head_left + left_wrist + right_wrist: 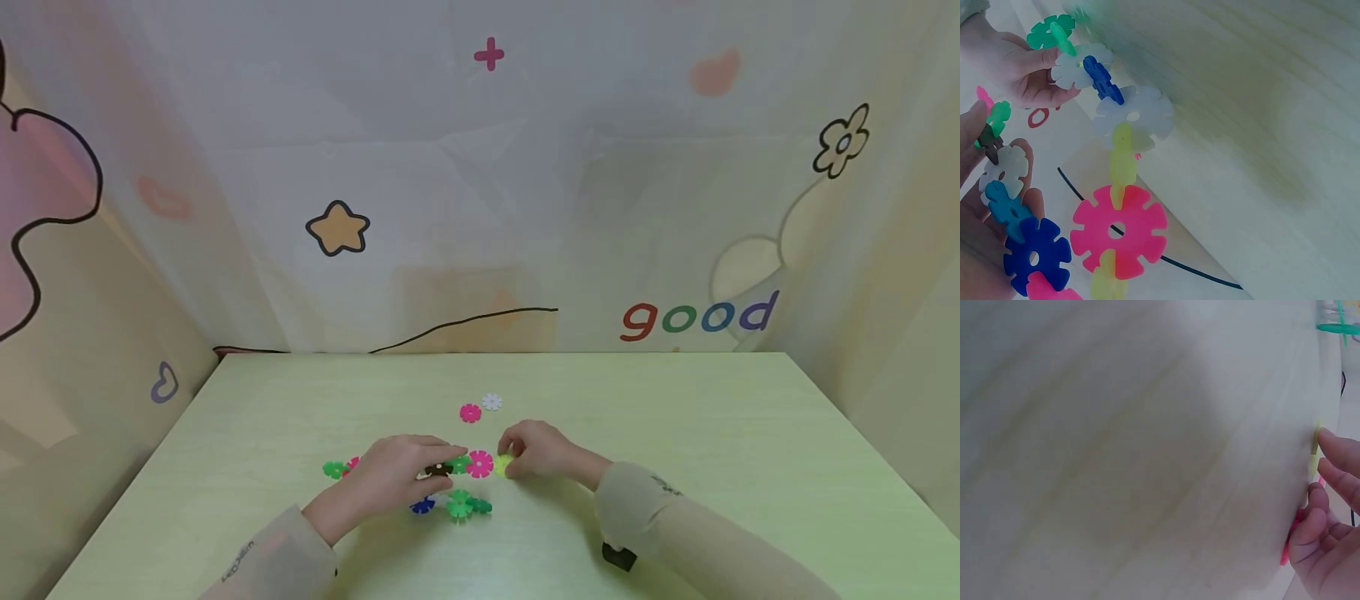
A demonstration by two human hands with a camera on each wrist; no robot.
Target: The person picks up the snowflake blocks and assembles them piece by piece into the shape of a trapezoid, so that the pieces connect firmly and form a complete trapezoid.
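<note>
A chain of plastic snowflake discs lies across the middle of the table, with a pink disc near its right end. My left hand grips this chain, its thumb and fingers on either side of a brown disc. In the left wrist view the fingers lie around a white disc, beside a blue disc. My right hand pinches a yellow disc at the pink disc's right side. Whether those two discs are slotted together cannot be told.
Closer to me lies a second chain, with a dark blue disc and a green disc. A loose pink disc and a white disc lie farther back. A printed curtain stands behind the table.
</note>
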